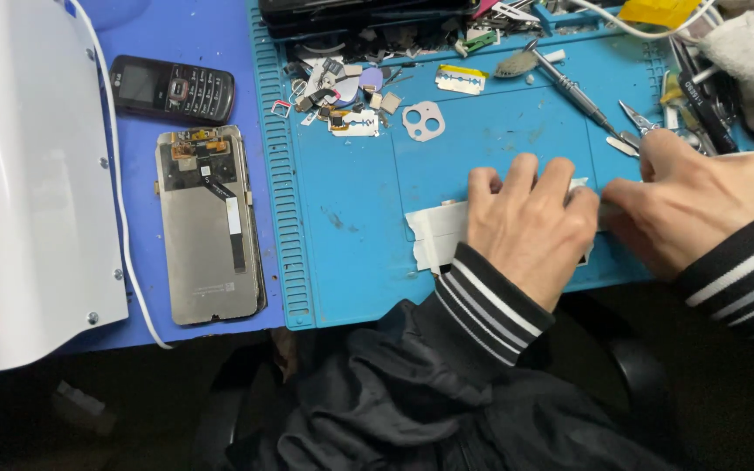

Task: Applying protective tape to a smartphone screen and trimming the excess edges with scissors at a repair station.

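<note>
our left hand (530, 228) lies flat, fingers spread a little, pressing down on a white flat piece (435, 235) on the blue repair mat (351, 218). our right hand (687, 208) touches its right edge, fingers curled; we cannot tell what they pinch. tweezers (634, 122) lie just behind. a bare phone screen (209, 225) and a black keypad phone (172, 87) rest well left.

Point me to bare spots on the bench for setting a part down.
Bare blue mat between the camera-hole plate and the screwdriver; also between the ribbed mat edge and the left hand. Crowded: small-parts pile and tools past the right hand.
</note>
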